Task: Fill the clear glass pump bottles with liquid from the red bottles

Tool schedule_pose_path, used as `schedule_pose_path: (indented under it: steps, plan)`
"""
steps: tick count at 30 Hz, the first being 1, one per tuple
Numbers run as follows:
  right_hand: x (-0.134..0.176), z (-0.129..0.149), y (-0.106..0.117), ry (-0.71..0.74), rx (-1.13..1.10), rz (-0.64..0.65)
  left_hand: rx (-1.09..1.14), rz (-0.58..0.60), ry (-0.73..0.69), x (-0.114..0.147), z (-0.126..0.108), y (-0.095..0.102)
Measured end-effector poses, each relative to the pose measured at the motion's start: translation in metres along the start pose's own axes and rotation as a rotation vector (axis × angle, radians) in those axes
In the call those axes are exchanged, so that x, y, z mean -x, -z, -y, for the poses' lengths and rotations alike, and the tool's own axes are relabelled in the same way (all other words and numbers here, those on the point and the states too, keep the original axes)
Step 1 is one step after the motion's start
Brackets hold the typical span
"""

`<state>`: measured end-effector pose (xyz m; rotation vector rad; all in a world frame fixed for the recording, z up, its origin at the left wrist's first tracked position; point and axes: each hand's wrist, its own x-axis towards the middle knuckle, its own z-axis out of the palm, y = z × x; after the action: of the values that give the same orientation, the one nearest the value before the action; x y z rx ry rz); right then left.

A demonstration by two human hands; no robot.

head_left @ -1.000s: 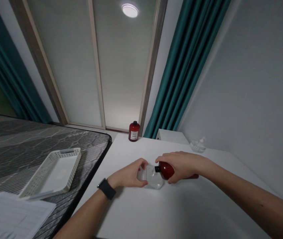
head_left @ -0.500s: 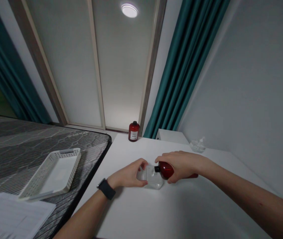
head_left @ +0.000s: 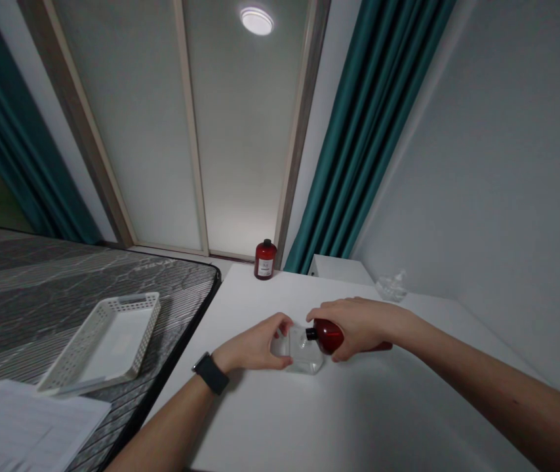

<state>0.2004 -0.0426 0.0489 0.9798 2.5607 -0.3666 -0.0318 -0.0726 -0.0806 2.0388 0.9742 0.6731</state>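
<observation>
My right hand [head_left: 366,322] is wrapped round a dark red bottle [head_left: 329,335] tipped onto its side. The bottle's black top points left, over the opening of a clear, square-sided container [head_left: 305,359]. Thumb and fingers of my left hand [head_left: 259,344] curve round the near left side of that container and hold it on the white table [head_left: 280,419]. Whether liquid runs from the bottle cannot be made out. Farther back, a second red bottle [head_left: 265,261] with a white label and black cap stands upright at the table's far edge.
Left of the table, a grey patterned mattress [head_left: 172,278] bears a white plastic basket [head_left: 145,334] and some paper sheets [head_left: 29,426]. A clear glass-like object [head_left: 392,287] sits at the back right by the wall. Behind the table are a white box [head_left: 341,267] and a green curtain [head_left: 353,144].
</observation>
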Motion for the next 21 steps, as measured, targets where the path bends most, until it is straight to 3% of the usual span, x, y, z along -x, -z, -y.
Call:
schedule_pose_path:
  steps: [21]
  plan:
    - [-0.0014, 0.0006, -0.0007, -0.005, 0.018, -0.012, 0.004, 0.000, 0.008, 0.0003, -0.0008, -0.0008]
